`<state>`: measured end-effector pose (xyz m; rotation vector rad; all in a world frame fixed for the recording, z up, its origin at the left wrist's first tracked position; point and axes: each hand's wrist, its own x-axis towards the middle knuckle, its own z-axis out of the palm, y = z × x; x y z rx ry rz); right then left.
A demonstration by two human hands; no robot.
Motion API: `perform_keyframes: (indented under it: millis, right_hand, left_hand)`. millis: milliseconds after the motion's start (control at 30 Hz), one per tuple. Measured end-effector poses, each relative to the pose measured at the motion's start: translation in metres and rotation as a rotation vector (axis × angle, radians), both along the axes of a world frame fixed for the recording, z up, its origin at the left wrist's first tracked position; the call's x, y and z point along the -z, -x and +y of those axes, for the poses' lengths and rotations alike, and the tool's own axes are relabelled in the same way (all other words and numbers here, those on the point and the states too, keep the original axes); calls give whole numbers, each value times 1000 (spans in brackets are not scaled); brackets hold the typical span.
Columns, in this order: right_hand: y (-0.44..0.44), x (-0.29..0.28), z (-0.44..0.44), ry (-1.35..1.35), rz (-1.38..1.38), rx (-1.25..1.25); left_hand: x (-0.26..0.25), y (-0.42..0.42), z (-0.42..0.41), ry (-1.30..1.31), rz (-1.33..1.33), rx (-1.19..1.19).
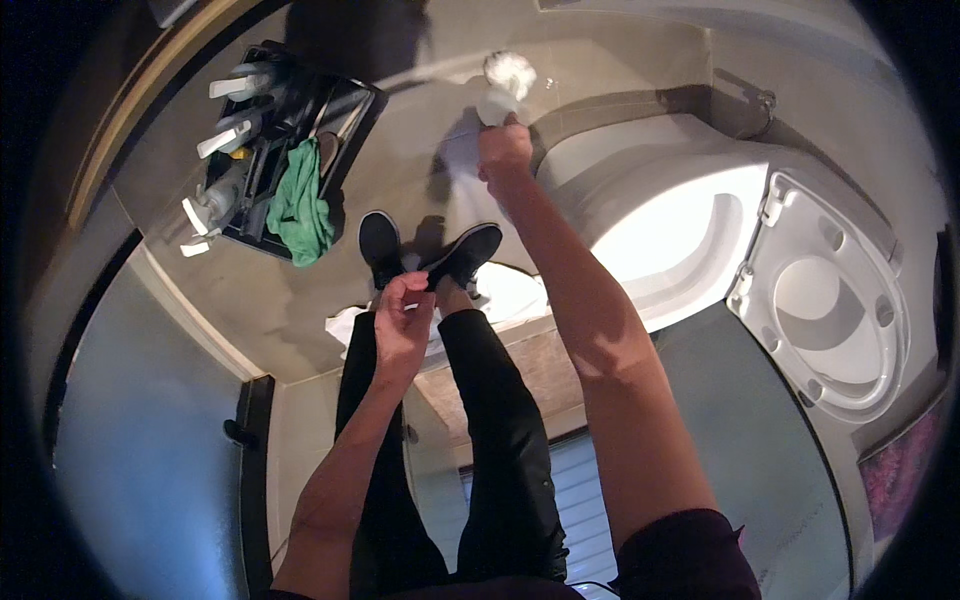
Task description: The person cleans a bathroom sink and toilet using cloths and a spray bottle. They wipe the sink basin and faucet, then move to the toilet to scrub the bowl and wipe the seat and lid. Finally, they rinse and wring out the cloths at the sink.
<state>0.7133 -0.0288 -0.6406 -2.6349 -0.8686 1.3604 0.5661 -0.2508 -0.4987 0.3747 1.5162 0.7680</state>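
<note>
My right hand reaches forward, past the front of the white toilet bowl, with its fingers closed around a white cleaning tool. At the tool's far end is a tufted white head, over the tiled floor. Its handle is mostly hidden by my fist. My left hand hangs above my shoes, fingers loosely curled and apart, nothing in it. The toilet's seat and lid are raised, and bright light falls across the bowl.
A black caddy on the floor at left holds several spray bottles, a green cloth and handled tools. White cloth lies behind my black shoes. A frosted door is at lower left.
</note>
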Motion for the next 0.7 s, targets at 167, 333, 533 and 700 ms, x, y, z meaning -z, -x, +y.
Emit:
perform_keyframes:
  millis: [167,333,533,700]
  right_hand:
    - [15,-51,-62,30,-108,-395]
    - [-11,-67,-118,147,-92,-286]
    - [-42,-59,-180,-510,-121,-374]
    - [-23,-241,-164,4,792,601]
  left_hand:
    - [-16,34,-5,111,112,33]
    - [-31,34,3,82,110,94]
    - [-44,9,3,67,37,248]
    - [-87,10,18,57,87,318]
